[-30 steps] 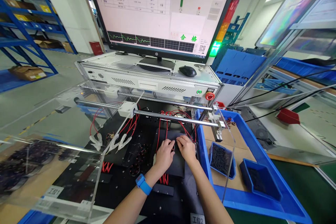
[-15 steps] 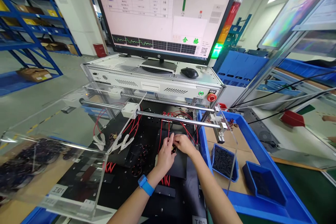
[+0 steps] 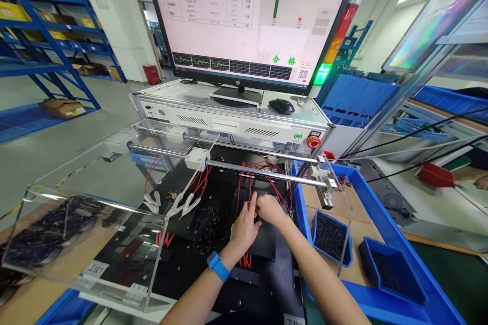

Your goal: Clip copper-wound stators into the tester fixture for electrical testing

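My left hand (image 3: 246,224), with a blue watch on its wrist, is closed around a small motor stator (image 3: 256,215) over the black plate on the right side of the fixture. Only a bit of the stator's copper colour shows between the fingers. Against it, my right hand (image 3: 270,209) has its fingers bent together in a pinch; what they hold is hidden. Red wires (image 3: 249,185) run down from the fixture's back toward both hands. Several more stators (image 3: 204,245) lie on the black surface left of my hands, near white clips (image 3: 185,206).
A clear acrylic cover (image 3: 87,249) stands at the left, and metal rods (image 3: 259,168) cross above the fixture. To the right, a blue tray (image 3: 366,292) holds bins of black parts (image 3: 330,236). Behind are a monitor (image 3: 236,25) and a red emergency button (image 3: 314,141). Another person's hand (image 3: 481,180) shows far right.
The whole view has shifted slightly, so things sit a little farther right. Both hands stay together at the stator, the right one with its fingers more tightly bunched.
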The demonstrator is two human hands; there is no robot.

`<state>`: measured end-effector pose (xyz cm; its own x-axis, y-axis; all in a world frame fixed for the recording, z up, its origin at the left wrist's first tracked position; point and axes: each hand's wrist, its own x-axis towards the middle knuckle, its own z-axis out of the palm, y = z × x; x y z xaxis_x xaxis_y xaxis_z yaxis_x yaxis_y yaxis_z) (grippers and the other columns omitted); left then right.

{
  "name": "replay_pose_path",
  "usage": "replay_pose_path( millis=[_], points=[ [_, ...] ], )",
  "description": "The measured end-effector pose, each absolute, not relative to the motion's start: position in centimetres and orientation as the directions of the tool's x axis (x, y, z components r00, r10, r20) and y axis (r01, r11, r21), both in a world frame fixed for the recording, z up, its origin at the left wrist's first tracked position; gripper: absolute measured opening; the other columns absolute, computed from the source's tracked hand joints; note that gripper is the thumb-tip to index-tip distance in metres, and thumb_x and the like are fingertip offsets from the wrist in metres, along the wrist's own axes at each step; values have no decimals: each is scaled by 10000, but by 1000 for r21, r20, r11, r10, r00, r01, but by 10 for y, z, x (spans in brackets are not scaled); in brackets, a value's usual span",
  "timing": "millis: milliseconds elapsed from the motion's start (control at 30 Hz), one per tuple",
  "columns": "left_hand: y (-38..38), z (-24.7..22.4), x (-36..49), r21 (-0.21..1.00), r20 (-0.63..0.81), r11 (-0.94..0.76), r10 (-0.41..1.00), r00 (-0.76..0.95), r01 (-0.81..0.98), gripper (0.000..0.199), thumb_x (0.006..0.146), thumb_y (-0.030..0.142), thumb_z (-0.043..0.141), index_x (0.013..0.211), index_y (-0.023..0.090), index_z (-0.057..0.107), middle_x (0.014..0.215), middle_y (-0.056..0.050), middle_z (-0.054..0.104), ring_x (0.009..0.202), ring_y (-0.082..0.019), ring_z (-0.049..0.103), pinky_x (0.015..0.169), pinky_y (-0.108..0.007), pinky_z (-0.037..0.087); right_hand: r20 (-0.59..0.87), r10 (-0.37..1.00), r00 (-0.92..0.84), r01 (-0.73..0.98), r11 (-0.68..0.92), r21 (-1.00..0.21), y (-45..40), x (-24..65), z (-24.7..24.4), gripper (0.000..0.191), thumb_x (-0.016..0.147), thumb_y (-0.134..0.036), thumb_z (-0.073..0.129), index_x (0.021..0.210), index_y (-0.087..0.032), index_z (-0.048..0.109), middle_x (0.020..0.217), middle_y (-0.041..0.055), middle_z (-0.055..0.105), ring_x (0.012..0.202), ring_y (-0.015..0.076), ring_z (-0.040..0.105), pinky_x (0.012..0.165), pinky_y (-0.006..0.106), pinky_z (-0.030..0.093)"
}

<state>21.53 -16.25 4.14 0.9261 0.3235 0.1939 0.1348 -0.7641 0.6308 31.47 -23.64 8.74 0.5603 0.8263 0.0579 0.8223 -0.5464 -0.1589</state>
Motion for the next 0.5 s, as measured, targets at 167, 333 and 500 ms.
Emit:
replay_pose_path(
  millis=[167, 333, 500],
  points=[
    [-165, 44, 214, 623, 200, -770, 329, 923, 140, 962, 689, 76, 610, 1383, 309, -13, 1114, -70, 499, 1038, -247, 517, 864, -383, 477, 84, 738, 669, 575, -443, -688, -245, 324, 66, 140, 685, -189, 541, 591, -182, 645, 580, 19, 619, 557, 157, 555, 546, 266, 386],
    [-167, 44, 213, 602, 222, -785, 340, 914, 146, 943, 701, 82, 604, 1385, 302, -8, 1128, -75, 504, 1034, -243, 512, 848, -374, 485, 122, 658, 743, 169, -7, -986, -263, 319, 35, 135, 697, -317, 622, 706, -187, 660, 724, 13, 634, 680, 154, 566, 673, 289, 450],
    [-170, 46, 214, 560, 218, -807, 365, 905, 191, 875, 726, 135, 588, 1391, 262, 34, 1030, -69, 499, 987, -246, 504, 842, -381, 479, 336, 608, 719, 467, -65, -882, -264, 307, 35, 114, 725, -303, 639, 661, -209, 648, 738, 33, 633, 762, 185, 558, 764, 348, 425]
  ],
)
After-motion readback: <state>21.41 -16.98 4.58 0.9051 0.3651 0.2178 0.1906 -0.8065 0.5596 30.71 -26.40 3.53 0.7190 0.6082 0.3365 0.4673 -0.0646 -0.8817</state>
